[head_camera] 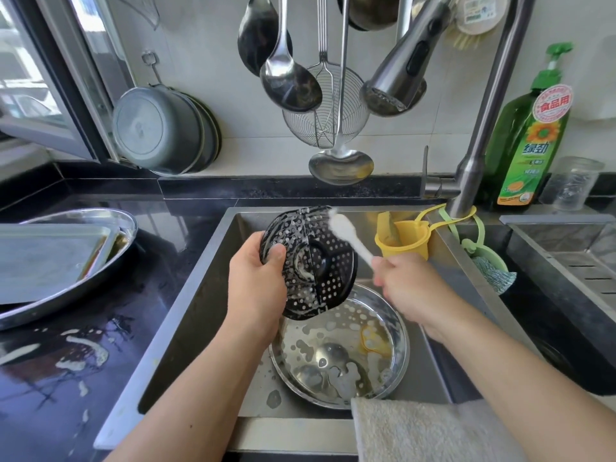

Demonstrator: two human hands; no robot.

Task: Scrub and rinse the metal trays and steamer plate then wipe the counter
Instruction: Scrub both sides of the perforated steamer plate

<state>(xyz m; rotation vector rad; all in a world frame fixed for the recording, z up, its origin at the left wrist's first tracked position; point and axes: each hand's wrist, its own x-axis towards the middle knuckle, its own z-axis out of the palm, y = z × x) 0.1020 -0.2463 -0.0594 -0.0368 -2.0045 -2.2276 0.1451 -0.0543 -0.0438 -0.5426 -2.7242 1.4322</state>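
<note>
Black and perforated, the steamer plate (308, 261) is streaked with white suds, tilted above the sink (206, 278). The left hand (256, 285) grips its left edge, thumb on its face. The right hand (405, 285), just beside it, holds a white brush (346, 233) whose head touches the plate's upper rim.

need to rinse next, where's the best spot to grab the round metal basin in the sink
Grip the round metal basin by its right rim, coming from above and the right. That edge lies bare, while the steamer plate and left hand overhang its far-left side.
</note>
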